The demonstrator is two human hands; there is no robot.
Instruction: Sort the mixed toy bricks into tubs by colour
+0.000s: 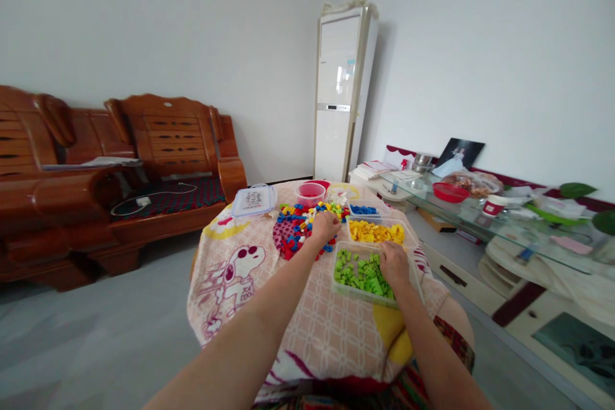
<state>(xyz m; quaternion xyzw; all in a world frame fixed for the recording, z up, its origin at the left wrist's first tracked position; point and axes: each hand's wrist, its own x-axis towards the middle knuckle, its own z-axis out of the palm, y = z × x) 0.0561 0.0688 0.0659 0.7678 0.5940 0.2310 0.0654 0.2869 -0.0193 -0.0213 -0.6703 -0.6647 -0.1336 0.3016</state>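
Left hand [327,227] was down at the right side of the mixed brick pile [303,224]; back of hand hid most of the fingers, so couldn't tell if wide, narrow or gripping a piece. Right hand [394,261] was over the right part of the green-brick box [365,298], fingertips near its far rim; grip couldn't be told either, and it covered some green bricks [362,274]. Individual pieces in the pile too small to sort out. Both forearms cut off by the bottom edge. Lid [254,200] print unreadable.

Edges: yellow bricks [372,231] sat just beyond the green box, blue bricks [364,210] beyond those. Pink tub [310,193] bounded the pile's far side. Patterned cloth [331,333] showed between the forearms, back to the near edge.
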